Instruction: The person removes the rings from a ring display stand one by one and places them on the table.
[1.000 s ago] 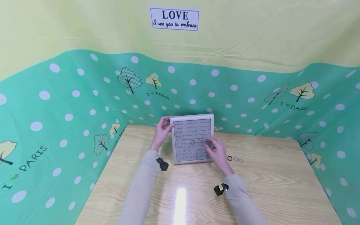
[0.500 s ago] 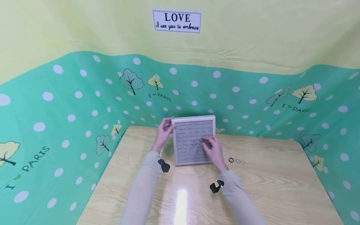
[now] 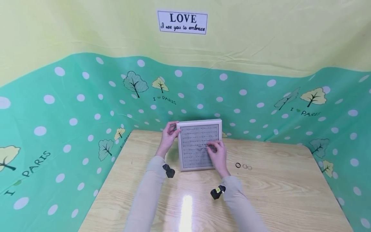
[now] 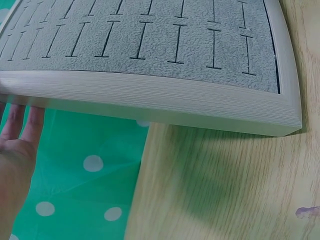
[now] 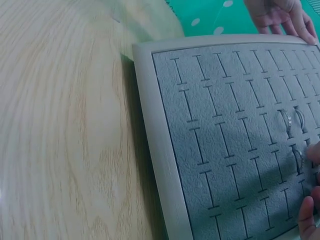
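Note:
A ring display tray (image 3: 199, 122) with a pale frame and grey slotted foam leans upright at the back of the table. My left hand (image 3: 167, 138) grips its upper left edge, with the thumb on the front; in the left wrist view, fingers (image 4: 34, 125) reach behind the frame. At the middle of the foam, my right hand (image 3: 219, 158) pinches a ring (image 3: 206, 146) at its slot between thumb and index finger, which mostly hide it. Seen from the right wrist, several silver rings sit in slots beside those fingertips, among them one ring (image 5: 299, 160) just alongside.
On the wooden table (image 3: 278, 187), right of the tray, lie a dark ring (image 3: 236, 166) and two lighter rings, one of them a silver ring (image 3: 250, 169). A green dotted cloth (image 3: 246, 122) hangs behind and at both sides.
My right hand has moved left and inward from the tray's right side, and its fingertips have closed on the ring in the foam. The left hand keeps its grip; the view shifted slightly.

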The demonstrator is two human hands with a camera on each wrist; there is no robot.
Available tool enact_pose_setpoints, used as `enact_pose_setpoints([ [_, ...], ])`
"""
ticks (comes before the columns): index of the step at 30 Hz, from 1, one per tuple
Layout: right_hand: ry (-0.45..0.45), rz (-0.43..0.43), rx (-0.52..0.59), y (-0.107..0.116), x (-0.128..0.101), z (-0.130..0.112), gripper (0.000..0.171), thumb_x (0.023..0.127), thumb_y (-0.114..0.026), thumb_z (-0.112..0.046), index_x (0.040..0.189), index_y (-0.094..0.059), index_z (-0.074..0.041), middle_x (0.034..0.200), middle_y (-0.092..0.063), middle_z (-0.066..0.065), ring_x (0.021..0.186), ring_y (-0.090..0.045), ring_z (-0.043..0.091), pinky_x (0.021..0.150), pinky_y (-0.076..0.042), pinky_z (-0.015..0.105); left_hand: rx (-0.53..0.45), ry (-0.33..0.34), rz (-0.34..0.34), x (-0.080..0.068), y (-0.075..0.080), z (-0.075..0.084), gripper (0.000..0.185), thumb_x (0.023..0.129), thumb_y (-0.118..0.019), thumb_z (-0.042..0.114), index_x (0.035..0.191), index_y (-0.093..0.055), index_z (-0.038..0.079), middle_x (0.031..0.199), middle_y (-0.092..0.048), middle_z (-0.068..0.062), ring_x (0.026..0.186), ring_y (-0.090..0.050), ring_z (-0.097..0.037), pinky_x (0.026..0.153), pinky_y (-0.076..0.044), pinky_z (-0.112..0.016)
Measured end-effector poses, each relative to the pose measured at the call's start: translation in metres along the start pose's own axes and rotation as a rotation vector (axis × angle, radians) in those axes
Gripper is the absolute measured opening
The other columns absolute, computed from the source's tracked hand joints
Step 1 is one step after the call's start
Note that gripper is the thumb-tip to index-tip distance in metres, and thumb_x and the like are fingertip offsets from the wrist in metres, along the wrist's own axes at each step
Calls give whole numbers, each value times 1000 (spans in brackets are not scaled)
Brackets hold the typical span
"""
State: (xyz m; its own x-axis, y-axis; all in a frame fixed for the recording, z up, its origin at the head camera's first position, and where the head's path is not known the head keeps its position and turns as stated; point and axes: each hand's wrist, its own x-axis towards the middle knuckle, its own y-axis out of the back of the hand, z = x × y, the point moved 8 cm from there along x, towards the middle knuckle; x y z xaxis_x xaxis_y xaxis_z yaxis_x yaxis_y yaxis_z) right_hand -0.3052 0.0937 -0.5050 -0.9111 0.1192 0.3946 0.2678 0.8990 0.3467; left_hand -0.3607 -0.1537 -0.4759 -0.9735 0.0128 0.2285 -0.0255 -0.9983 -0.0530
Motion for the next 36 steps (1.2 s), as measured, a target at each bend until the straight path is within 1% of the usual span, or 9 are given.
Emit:
enact_pose_setpoints([
  [5,-11,26,3,-1,0,0,14,80,-73,5,92,-71,-2,99,-55,10,87,-52,22,72,-47,32,-9,-11,4,0,0,-1,39,91,-61,1,129,-51,4,132,-55,-21,114,-57,-35,87,-55,-36],
  [6,-17,23,7,-1,0,0,13,80,-73,5,92,-71,-1,99,-54,10,88,-51,23,74,-47,32,-13,-5,0,-1,-1,2,39,92,-61,0,129,-50,3,133,-54,-22,114,-57,-36,88,-55,-37],
  [12,-3,-1,-17,-3,0,-2,11,81,-72,5,90,-68,-1,100,-53,11,92,-51,25,78,-47,35,-17,15,-10,-1,-1,1,40,92,-61,-1,130,-48,0,134,-52,-24,116,-55,-40,89,-54,-38],
  [13,6,-5,-21,-3,-1,-2,11,81,-71,5,89,-68,-1,100,-53,11,93,-51,25,78,-48,36,-13,8,-4,0,0,-2,40,92,-61,0,130,-49,1,133,-53,-24,115,-55,-39,88,-55,-37],
  [16,21,-25,-23,-3,-1,-3,11,82,-71,6,89,-66,-1,101,-52,11,94,-51,26,80,-48,38,-7,-7,7,0,0,-2,39,91,-62,2,129,-50,3,132,-54,-22,114,-57,-37,88,-55,-38],
  [19,19,-48,-15,-3,-2,-3,11,82,-70,6,88,-65,-1,102,-52,12,97,-51,26,81,-50,36,-9,-12,5,-1,0,-2,39,91,-62,1,129,-50,4,133,-54,-22,113,-57,-36,88,-55,-38],
  [25,-13,-95,29,-2,-3,-2,10,83,-70,7,88,-65,0,103,-52,12,94,-53,26,70,-52,24,-10,-17,1,-1,0,-2,40,91,-62,0,129,-50,3,133,-53,-22,112,-57,-36,88,-55,-38],
  [30,-14,-117,51,1,-3,-2,7,84,-69,5,89,-65,1,103,-52,12,95,-53,26,72,-50,23,-7,-16,2,0,0,-2,40,91,-61,-1,129,-50,3,133,-54,-22,112,-58,-36,87,-55,-38],
  [36,-71,-119,101,4,-5,2,6,85,-69,4,90,-65,1,103,-53,11,97,-53,25,76,-49,22,-5,-6,4,0,0,-2,39,91,-61,-1,129,-49,2,133,-53,-23,112,-57,-37,87,-55,-37],
])
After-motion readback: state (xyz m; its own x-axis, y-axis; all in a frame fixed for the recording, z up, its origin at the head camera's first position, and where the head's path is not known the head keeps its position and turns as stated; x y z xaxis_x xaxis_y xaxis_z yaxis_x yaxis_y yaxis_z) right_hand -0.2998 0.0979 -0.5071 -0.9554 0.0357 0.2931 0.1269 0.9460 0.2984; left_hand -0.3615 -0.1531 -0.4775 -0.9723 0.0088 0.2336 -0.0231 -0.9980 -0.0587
